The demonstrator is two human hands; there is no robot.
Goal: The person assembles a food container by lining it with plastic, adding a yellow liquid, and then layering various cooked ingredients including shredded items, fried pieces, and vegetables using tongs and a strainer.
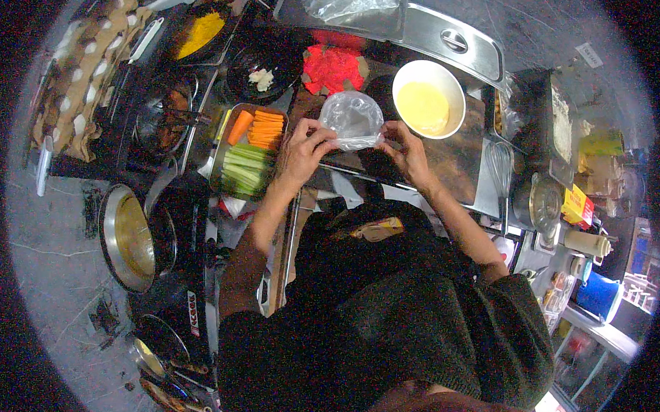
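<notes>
Both hands' fingers (326,138) on plastic bag (352,119)

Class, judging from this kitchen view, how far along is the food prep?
Done: cut carrot and green sticks fill the metal tray; the white bowl holds yellow liquid. In hand: left hand and right hand hold a clear plastic bag. Left: the empty steel pan.

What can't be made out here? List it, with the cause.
- Head view: contents of the clear plastic bag, too crumpled and glossy to tell.
- Head view: worktop under the bag, hidden by both hands, left hand and right hand.
- Head view: items on the right-hand shelves, too small and bent at the rim.
</notes>
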